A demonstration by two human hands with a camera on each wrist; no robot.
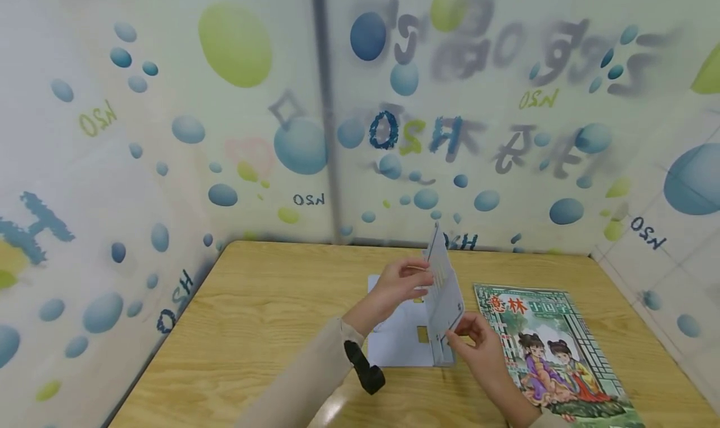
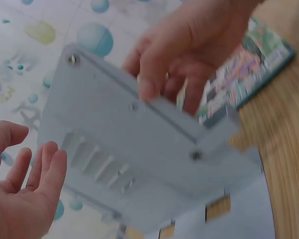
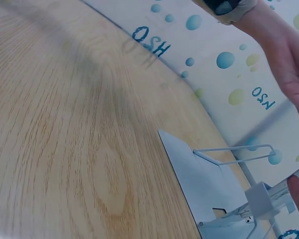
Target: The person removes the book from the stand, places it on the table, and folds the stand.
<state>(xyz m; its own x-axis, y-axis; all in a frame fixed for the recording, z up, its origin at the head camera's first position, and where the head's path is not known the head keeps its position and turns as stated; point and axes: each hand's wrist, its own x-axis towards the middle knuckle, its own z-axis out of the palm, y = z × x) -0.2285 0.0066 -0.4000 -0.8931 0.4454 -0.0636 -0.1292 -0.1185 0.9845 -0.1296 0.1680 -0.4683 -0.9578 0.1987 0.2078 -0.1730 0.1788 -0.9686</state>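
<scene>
A white metal book stand has one plate flat on the table and a slotted panel raised from it. My right hand pinches the panel's near edge between thumb and fingers. Beside the panel's left face is my left hand, its fingers loosely bent; in the left wrist view that hand holds nothing, and I cannot tell if it touches the panel. The right wrist view shows a wire support standing up from the flat plate.
A magazine with a drawn cover lies right of the stand, under my right forearm. The wooden table meets bubble-patterned walls at its back and sides. A black strap hangs at the left wrist.
</scene>
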